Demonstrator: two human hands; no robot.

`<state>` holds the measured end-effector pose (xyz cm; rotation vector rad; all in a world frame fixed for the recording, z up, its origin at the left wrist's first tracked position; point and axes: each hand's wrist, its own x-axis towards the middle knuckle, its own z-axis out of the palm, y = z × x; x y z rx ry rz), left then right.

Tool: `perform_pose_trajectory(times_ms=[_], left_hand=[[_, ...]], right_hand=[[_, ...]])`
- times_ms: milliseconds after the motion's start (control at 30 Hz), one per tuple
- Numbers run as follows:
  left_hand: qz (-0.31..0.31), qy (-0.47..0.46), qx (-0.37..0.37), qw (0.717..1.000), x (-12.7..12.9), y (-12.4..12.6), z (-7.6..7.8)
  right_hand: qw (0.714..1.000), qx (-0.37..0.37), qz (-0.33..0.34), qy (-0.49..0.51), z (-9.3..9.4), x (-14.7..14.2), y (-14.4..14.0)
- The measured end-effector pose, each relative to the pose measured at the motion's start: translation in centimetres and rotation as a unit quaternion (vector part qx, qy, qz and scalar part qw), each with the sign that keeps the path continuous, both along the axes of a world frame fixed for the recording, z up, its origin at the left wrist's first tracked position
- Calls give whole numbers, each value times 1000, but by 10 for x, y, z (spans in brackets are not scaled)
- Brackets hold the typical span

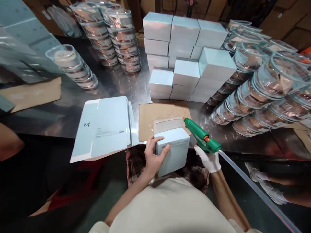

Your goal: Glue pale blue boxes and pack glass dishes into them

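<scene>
My bare left hand [155, 153] grips a light blue cardboard box [175, 154] at the table's front edge, thumb on the near face and fingers around the left side. One flap [168, 126] of the box stands raised at the far side. My right hand [209, 159], in a white glove, is wrapped around the handle of a green glue gun [202, 136]. Its orange nozzle is at the right end of the raised flap; whether it touches cannot be made out. A long clear glue stick [252, 184] sticks out of the gun's back.
Under the box lies a brown cardboard sheet [148, 116] with glue scraps. Flat blue box blanks [104, 124] are stacked at left. Closed boxes [186, 68] are piled behind. Stacks of clear round tubs [262, 81] stand right and back left. Another person's gloved hands [267, 184] are at far right.
</scene>
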<state>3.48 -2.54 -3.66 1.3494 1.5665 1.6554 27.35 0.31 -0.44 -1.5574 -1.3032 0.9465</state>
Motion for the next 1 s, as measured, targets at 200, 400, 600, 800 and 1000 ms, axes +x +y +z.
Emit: perform_pose_trajectory(times_ms=[200, 400, 600, 800, 1000], left_hand=[[-30, -35, -3, 999, -3, 3, 7], [-48, -78, -6, 996, -13, 1, 18], [-93, -91, -21, 991, -10, 1, 14], [-105, -225, 2, 969, -17, 16, 6], [-134, -139, 47, 980, -28, 19, 12]], right_hand=[[987, -150, -16, 61, -12, -1, 55], [987, -143, -53, -55, 14, 19, 73], [984, -37, 135, 113, 39, -34, 66], [929, 42, 347, 123, 42, -30, 65], [849, 184, 487, -86, 57, -23, 62]])
